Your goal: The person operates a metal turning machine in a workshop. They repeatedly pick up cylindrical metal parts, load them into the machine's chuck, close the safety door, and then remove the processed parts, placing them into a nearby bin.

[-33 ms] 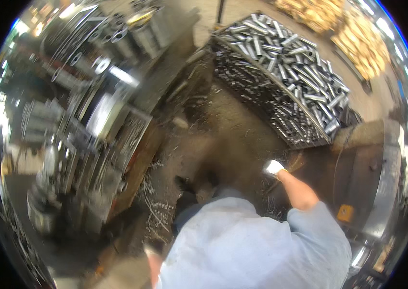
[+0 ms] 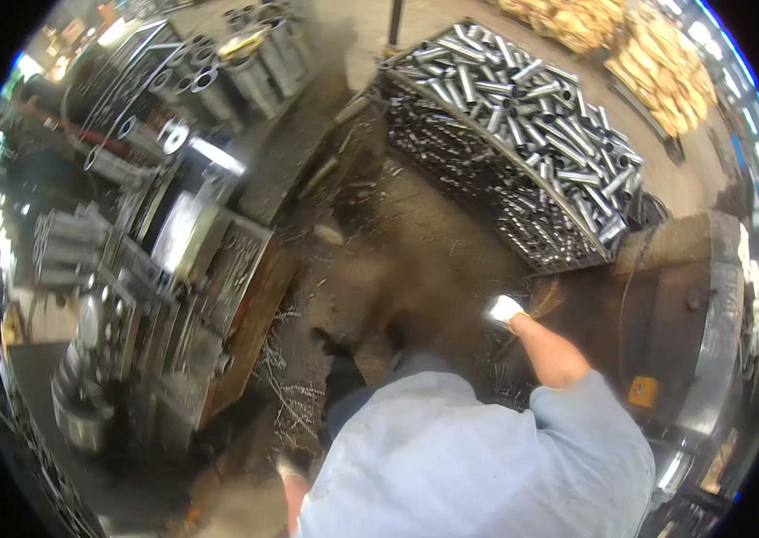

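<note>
My right hand (image 2: 507, 309), in a white glove, hangs over the floor beside a large dark metal housing (image 2: 666, 314) on the right. Glare washes out its fingers, and I see nothing in it. My left hand (image 2: 290, 466) is low beside my body, small and partly gloved, with its fingers hidden. Closest to it are curly metal shavings (image 2: 294, 408) on the floor. To the left stands a lathe-like machine (image 2: 204, 238) with a bright metal tube (image 2: 218, 154) lying across its top.
A mesh crate (image 2: 496, 184) heaped with short steel tubes stands ahead to the right. Upright tubes (image 2: 254, 76) are clustered at far left, with more stacked tubes (image 2: 70, 238) below. Pale stacked bundles (image 2: 662, 72) lie far right. A thin post (image 2: 394, 22) rises behind the crate.
The whole view has shifted a little, so the crate and machine sit slightly farther left, and it is less blurred. Both hands stay nearly where they were.
</note>
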The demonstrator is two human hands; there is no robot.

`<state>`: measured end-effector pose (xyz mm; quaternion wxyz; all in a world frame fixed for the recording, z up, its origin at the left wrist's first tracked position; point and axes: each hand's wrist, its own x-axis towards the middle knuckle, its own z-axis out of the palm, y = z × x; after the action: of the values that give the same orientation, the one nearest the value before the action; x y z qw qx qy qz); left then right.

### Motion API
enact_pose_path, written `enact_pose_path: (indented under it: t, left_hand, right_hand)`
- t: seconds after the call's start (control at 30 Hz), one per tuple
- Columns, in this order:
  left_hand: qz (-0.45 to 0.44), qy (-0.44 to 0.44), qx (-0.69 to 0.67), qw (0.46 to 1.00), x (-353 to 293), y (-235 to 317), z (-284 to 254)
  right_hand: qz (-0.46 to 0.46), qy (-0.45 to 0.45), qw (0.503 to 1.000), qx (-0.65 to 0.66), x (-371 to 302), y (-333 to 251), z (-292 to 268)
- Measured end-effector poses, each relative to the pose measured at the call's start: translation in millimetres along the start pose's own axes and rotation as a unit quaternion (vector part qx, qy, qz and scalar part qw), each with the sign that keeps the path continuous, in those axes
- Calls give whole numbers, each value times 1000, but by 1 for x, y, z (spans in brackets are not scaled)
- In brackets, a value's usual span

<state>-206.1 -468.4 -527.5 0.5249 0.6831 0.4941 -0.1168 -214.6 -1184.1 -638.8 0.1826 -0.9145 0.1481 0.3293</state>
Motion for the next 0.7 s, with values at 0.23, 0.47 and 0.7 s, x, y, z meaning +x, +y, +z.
enact_pose_path:
  t: [0.23, 0.47, 0.7]
  left_hand:
    - [174, -88, 295, 935, 60, 21, 99]
    - [184, -250, 568, 762, 152, 72, 216]
    - [36, -246, 283, 926, 82, 176, 376]
  right_hand:
    - [1, -1, 996, 92, 49, -78, -78]
    - [16, 171, 949, 265, 43, -78, -138]
    - [49, 269, 549, 790, 84, 133, -247]
